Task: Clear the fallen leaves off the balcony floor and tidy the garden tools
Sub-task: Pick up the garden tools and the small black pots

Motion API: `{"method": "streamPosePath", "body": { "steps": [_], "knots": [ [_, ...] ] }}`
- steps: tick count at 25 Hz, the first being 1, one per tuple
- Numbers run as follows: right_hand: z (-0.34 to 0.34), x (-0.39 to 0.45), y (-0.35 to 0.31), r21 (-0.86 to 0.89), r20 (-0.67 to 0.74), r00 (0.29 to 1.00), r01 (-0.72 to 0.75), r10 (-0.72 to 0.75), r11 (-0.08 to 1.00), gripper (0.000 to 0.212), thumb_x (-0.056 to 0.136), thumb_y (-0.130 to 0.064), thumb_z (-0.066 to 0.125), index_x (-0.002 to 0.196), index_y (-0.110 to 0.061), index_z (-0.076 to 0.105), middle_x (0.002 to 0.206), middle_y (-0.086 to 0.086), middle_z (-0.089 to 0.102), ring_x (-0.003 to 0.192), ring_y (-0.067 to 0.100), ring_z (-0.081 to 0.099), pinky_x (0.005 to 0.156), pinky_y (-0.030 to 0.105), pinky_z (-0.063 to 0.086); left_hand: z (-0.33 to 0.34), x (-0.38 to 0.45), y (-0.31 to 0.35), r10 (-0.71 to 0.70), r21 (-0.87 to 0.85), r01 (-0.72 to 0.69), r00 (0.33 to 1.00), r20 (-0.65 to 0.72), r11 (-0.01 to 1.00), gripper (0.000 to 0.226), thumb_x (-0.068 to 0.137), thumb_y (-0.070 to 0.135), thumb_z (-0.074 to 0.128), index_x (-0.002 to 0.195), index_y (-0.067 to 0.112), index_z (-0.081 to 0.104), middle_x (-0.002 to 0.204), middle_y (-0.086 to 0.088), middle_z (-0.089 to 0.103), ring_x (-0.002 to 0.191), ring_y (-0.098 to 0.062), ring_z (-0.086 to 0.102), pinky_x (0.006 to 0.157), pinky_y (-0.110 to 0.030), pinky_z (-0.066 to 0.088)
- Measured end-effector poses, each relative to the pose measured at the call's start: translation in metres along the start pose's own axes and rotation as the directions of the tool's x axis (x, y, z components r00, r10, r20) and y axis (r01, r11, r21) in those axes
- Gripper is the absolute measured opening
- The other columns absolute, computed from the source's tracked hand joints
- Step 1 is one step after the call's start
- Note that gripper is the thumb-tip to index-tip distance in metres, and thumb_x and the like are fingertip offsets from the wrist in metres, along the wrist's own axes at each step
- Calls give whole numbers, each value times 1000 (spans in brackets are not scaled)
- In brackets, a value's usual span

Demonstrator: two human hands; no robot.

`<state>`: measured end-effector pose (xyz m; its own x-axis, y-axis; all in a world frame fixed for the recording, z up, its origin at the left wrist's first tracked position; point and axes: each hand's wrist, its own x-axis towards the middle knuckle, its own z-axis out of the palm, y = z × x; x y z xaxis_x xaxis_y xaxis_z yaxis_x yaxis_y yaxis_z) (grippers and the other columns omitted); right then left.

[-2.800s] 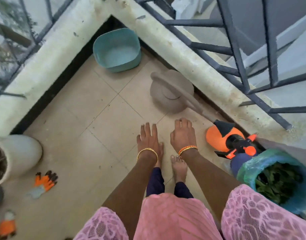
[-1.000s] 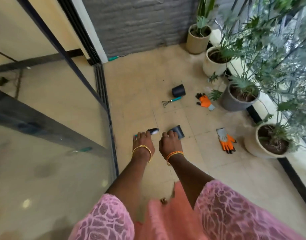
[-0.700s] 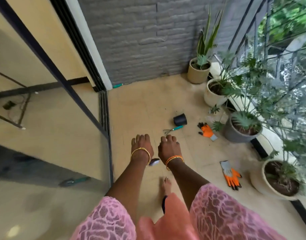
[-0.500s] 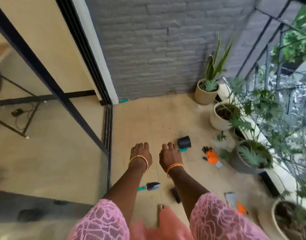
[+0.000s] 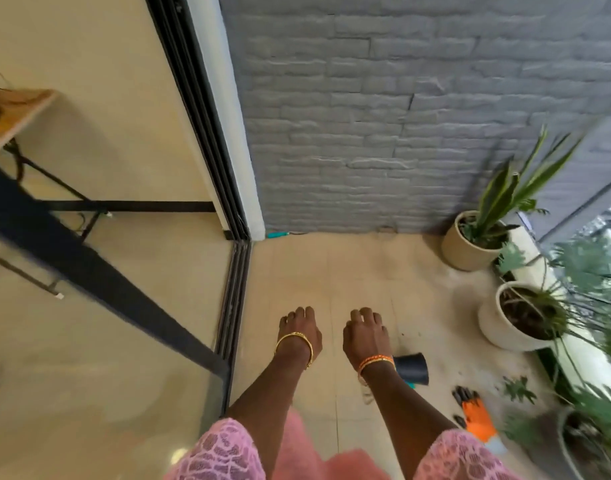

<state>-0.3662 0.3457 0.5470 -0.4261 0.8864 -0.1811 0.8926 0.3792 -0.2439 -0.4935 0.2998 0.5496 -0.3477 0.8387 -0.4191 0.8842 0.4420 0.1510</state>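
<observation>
My left hand (image 5: 298,332) and my right hand (image 5: 364,336) hang side by side over the beige balcony floor (image 5: 331,271), fingers loosely curled, holding nothing. A small black pot (image 5: 411,368) lies on its side just right of my right wrist, with a teal tool handle (image 5: 410,385) poking out under it. An orange and black garden glove (image 5: 473,412) lies on the floor at the lower right. Another teal tool (image 5: 275,234) lies at the foot of the grey brick wall.
A glass sliding door with a black track (image 5: 233,306) runs along the left. Potted plants line the right side: a beige pot (image 5: 465,245), a white pot (image 5: 504,318) and a grey pot (image 5: 581,445). A grey brick wall (image 5: 383,116) closes the far end.
The view has turned from the railing corner to the door side and moved forward along the balcony. The black pot and orange glove have slid toward the lower right. Both hands stay empty.
</observation>
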Motion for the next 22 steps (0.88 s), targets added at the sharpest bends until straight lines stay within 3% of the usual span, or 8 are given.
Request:
{"method": "streamPosePath", "body": {
  "steps": [6,14,22],
  "knots": [
    [1,137,-68,193,-6,997,-79,81,978,28,92,-17,46,113,-5,59,116,15,57,106,34,51,83,41,48,-61,130,-60,-42,65,37,995,87,997,48,97,26,40,140,6,32,139,-14,43,128,-29,42,108,-38,34],
    [16,310,-103,168,165,985,-85,57,982,35,94,-19,41,126,-9,49,127,11,49,117,28,45,91,37,46,-106,296,-96,-62,18,60,985,161,998,45,97,28,40,137,8,37,137,-13,44,126,-28,42,104,-38,38],
    [110,517,-84,127,311,950,-15,-26,992,38,91,-10,43,129,-8,47,130,11,48,119,26,44,92,35,47,-62,513,-133,-168,-24,178,957,235,984,43,96,25,42,135,9,40,134,-11,47,123,-27,44,103,-36,40]
  ]
}}
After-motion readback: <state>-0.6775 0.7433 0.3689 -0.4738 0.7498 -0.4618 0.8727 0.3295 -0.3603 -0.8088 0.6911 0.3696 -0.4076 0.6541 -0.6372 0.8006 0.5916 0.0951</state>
